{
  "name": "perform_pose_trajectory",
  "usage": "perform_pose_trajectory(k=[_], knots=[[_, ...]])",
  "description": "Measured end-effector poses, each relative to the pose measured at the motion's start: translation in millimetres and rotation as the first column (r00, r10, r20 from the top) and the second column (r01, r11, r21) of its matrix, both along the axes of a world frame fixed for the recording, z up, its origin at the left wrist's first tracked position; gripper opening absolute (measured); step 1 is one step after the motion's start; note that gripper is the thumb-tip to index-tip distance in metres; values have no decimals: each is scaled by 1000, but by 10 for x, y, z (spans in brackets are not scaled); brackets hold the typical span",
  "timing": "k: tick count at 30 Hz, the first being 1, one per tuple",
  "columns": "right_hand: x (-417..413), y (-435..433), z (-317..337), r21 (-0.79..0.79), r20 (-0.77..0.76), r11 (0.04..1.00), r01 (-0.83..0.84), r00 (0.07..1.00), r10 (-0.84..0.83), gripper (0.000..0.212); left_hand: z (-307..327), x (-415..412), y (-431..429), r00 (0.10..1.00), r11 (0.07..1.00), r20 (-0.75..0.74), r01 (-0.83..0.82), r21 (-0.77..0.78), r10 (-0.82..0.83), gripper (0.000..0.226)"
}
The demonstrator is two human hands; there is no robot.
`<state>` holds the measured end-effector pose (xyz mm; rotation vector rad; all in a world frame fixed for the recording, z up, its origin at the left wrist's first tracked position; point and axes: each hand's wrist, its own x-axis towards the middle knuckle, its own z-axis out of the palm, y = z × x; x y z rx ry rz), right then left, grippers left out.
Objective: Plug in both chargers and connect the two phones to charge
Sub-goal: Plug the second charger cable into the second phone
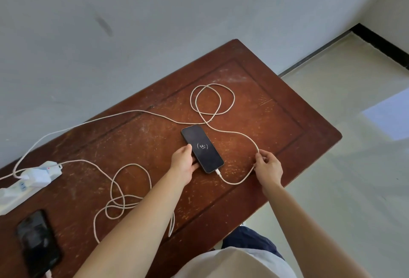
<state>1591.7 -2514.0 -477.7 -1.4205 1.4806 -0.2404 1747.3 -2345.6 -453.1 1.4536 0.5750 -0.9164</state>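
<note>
Black phones (202,148); beige cables (234,132); white chargers (37,175); scuffed reddish-brown table (276,109).

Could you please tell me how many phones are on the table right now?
2. One phone lies mid-table with its screen lit, held at its edge by the left hand. The other phone lies dark at the table's near left corner.

At frame centre a phone (202,148) lies on the wooden worktop (276,109), its screen showing 54%, a cable (238,132) plugged into its near end. The left hand (184,163) grips the phone's edge; the right hand (267,166) pinches the cable. At lower left lies a second phone (37,243), with a power strip (26,181) above it.
</note>
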Motion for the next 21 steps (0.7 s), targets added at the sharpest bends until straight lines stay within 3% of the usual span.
perform_pose_trajectory(k=[4,8,12,15,17,18,21], knots=[[1,-45,-55,-9,-5,1000,-19,1000,19,20,46,56,-84,1000,998,14,-6,57,6,29],[1,-93,-82,-19,-32,999,-40,999,39,18,123,-11,-127,999,988,1,52,146,-52,45],[20,-118,-59,-36,-93,991,-128,988,124,18,209,-144,-124,987,971,13,156,184,-161,60],[45,-104,29,-32,-161,977,-210,966,202,30,308,-226,-20,937,922,85,314,228,-340,62],[101,-110,151,-39,-215,953,-300,934,285,42,347,-244,116,848,841,166,436,319,-503,63],[156,-120,246,-50,-219,942,-331,924,313,46,347,-248,220,761,761,212,497,418,-613,63],[434,-106,783,-86,-71,933,-349,936,344,47,320,-230,565,412,403,196,505,763,-890,62]])
